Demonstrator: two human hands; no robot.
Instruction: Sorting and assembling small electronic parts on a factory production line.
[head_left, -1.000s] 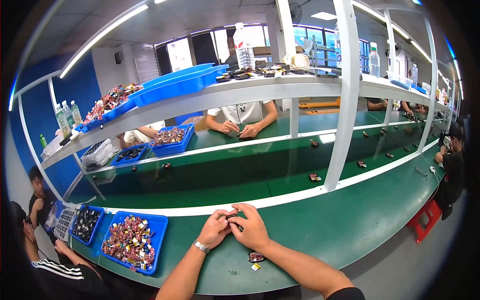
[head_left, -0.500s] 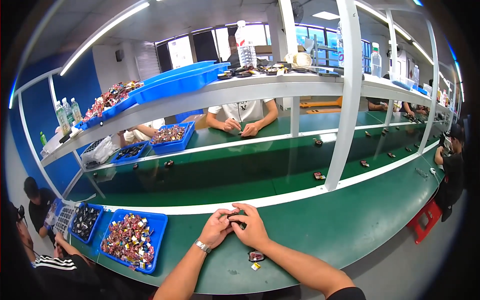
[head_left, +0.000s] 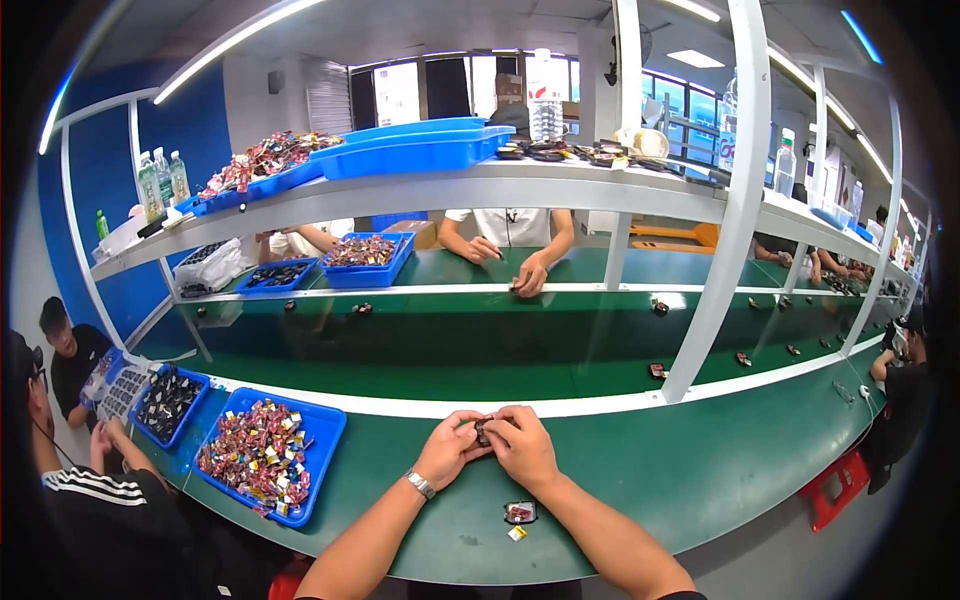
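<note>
My left hand [head_left: 452, 450], with a silver watch on its wrist, and my right hand [head_left: 522, 455] meet above the green worktop [head_left: 640, 480]. Between their fingertips is a small dark casing [head_left: 483, 433], gripped from both sides and partly covered by the fingers. Closer to me on the worktop lies a small black casing [head_left: 520, 512] with a reddish part inside. Beside it is a small yellow and white piece [head_left: 517, 533].
Left of my arms stands a blue tray [head_left: 334, 432] of reddish parts, then a smaller blue tray [head_left: 206, 385] of black parts. A white frame post [head_left: 715, 270] rises beyond the worktop. Scattered units lie along the green conveyor [head_left: 480, 355]. Co-workers sit opposite and at both sides.
The whole view has shifted slightly. My fingers have changed position around the dark casing, still held in both hands. The co-worker opposite has parted their hands, one reaching to the conveyor's edge.
</note>
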